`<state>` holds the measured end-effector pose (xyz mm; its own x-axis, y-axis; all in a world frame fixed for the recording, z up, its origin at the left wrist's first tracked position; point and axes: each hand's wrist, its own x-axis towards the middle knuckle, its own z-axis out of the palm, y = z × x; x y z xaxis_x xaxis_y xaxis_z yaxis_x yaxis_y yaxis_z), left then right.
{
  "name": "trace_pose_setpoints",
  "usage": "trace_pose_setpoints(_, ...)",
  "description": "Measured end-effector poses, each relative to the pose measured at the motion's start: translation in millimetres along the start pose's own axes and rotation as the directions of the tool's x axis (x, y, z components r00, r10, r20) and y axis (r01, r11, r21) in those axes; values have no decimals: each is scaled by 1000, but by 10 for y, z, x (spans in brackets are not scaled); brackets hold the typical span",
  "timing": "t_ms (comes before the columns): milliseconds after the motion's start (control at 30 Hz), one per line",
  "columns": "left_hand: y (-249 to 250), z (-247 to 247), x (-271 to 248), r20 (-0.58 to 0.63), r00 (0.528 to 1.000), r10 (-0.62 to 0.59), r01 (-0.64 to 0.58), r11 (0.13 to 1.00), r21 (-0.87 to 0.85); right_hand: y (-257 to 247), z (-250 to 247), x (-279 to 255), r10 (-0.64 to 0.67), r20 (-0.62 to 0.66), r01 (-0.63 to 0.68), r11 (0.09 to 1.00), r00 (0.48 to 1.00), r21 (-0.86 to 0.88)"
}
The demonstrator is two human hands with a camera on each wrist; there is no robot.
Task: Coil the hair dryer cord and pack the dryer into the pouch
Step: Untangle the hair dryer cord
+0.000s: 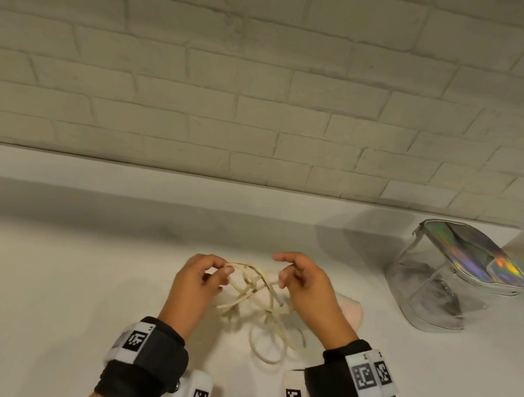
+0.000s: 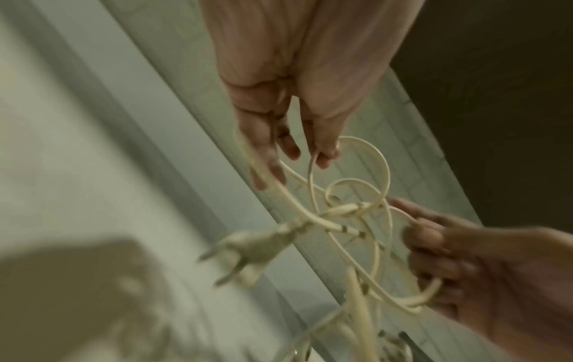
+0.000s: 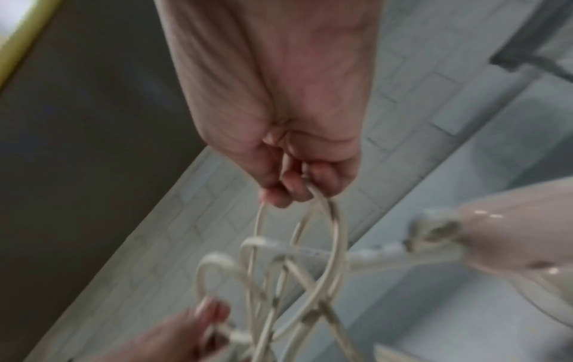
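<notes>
Several loose loops of the cream cord (image 1: 257, 304) hang in a tangle between the person's two hands, raised a little above the white bench (image 1: 37, 265), with the lower loops trailing down onto it. The left hand (image 1: 196, 277) pinches a strand between thumb and fingertips, and the plug (image 2: 248, 249) dangles just below that grip. The right hand (image 1: 305, 284) has its fingers curled round a couple of loops, so both hands are closed on the cord. The pale pink hair dryer (image 1: 350, 312) lies on the bench just behind the right hand, mostly hidden by it. The clear pouch (image 1: 445, 289) with the iridescent lid stands well apart at the right, against the brick wall (image 1: 272, 80), holding no dryer. By my reckoning the coiling is only begun: the loops are uneven and crossed, and the packing is all still to do.
</notes>
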<state>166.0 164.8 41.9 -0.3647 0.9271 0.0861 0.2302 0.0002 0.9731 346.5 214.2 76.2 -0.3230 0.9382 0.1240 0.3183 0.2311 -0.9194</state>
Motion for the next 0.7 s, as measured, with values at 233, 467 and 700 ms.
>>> trace_pose_setpoints(233,-116,-141,42,-44,992,-116,116,993,-5,174,-149,5,154,-122,-141,984,981,107)
trace_pose_setpoints(467,22,-120,17,186,982,-38,76,977,-200,264,-107,47,392,-86,-326,851,916,411)
trace_pose_setpoints(700,92,-88,-59,546,838,15,8,999,-39,50,-77,1,311,103,-326,856,945,401)
